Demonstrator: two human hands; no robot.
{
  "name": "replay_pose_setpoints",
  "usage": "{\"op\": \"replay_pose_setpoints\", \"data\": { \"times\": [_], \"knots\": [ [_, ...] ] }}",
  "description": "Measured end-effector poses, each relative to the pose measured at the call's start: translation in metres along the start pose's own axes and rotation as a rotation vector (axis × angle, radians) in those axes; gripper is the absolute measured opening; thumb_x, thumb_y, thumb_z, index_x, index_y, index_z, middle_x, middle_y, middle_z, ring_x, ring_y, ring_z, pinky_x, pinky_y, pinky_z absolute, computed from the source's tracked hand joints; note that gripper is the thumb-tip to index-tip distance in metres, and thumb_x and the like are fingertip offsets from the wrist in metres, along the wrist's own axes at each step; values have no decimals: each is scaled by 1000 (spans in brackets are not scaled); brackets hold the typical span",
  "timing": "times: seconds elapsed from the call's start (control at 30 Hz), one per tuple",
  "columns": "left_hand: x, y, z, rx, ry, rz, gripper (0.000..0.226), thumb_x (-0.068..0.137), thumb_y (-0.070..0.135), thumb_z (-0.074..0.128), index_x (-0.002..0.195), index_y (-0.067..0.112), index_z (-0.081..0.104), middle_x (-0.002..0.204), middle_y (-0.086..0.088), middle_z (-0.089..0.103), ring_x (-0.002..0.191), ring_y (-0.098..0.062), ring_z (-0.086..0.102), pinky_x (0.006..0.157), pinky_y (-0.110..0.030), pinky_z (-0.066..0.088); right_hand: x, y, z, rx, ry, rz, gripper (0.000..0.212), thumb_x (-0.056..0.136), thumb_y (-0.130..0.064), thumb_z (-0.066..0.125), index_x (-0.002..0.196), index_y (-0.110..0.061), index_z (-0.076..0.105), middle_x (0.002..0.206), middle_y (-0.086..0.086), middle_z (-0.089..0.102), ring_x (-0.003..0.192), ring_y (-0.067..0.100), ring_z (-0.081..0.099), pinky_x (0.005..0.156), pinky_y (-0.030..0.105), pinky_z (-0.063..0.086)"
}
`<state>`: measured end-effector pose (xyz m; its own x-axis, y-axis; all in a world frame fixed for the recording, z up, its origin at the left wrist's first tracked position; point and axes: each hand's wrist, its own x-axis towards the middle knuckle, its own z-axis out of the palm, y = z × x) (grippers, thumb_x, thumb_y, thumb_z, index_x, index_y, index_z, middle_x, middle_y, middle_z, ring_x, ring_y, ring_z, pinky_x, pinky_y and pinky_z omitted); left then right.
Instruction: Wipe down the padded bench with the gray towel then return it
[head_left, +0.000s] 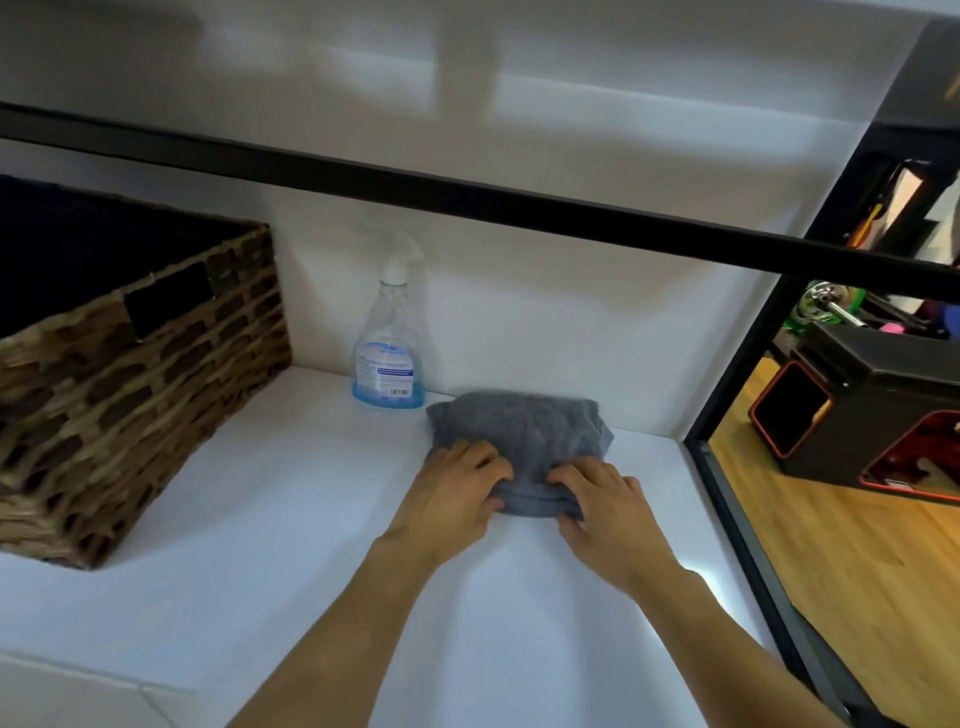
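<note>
**A:** Where is the gray towel?

**B:** Folded on the white shelf, just right of the spray bottle and well apart from the wicker basket — close to the back wall.

**A:** And the hands?

**B:** Both are on its near edge. The left hand has its fingers curled over the top of the fold with the thumb tucked at the front, pinching the layers. The right hand does the same on the other side, fingers bent and close together.

**A:** Why two hands for one cloth?

**B:** Probably to keep the fold in one piece — a grip at each end stops the layers sliding apart.

**A:** Is the person taking it or putting it back?

**B:** This view alone cannot settle that. No padded bench is clearly in sight. Only dark gym gear with red trim shows past the shelf's black frame on the right.
</note>
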<state>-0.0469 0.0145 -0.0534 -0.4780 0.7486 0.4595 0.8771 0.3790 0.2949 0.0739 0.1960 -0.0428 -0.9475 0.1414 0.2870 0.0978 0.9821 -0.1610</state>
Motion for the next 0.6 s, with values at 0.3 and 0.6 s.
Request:
{"op": "replay_pose_setpoints", "data": {
  "times": [0.3, 0.6],
  "knots": [
    [70, -6, -4, 43, -15, -239, 37, 98, 41, 39, 124, 19, 56, 135, -5, 54, 122, -23, 50, 103, -40, 39, 70, 13, 1, 75, 22, 293, 48, 102, -42, 32, 145, -22, 38, 151, 5, 38, 136, 26, 37, 107, 46, 33],
    [66, -22, 27, 63, -300, -483, 78, 94, 67, 17, 156, 22, 7, 164, -8, 4, 151, -25, 2, 121, -40, 5, 72, 27, 19, 201, -130, 504, 67, 99, -57, 25, 153, -18, 21, 161, 3, 26, 143, 25, 31, 117, 49, 21]
  ]
}}
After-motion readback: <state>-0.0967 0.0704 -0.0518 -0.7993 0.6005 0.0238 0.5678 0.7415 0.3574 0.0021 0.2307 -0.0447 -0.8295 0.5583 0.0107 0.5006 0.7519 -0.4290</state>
